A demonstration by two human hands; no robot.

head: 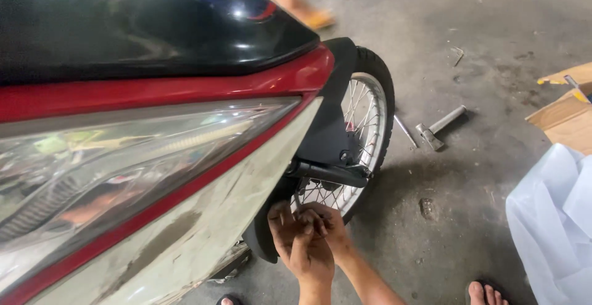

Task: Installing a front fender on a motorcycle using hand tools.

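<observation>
We see soft, even daylight. Glare spots gleam on the black cowl [185, 28]. The headlight [123, 163] up close looks blurred.

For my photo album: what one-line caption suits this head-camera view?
Two grimy hands, left hand and right hand, meet low at a red motorbike's spoked front wheel; a hammer lies nearby.

Both hands, left hand [302, 246] and right hand [327, 222], are pressed together low at the front wheel [364, 126], under the black fork leg [330, 172], w/ the mudguard flap [262, 243] just beside them. The big red-and-cream front fairing [185, 175] blocks all room to the left and above. To the right the concrete floor [444, 182] is open, approx. until the hammer [438, 129], thin metal rod [406, 131], cardboard box [564, 117] and white plastic sheet [552, 225]. A bare foot [487, 294] stands near the lower edge.
</observation>
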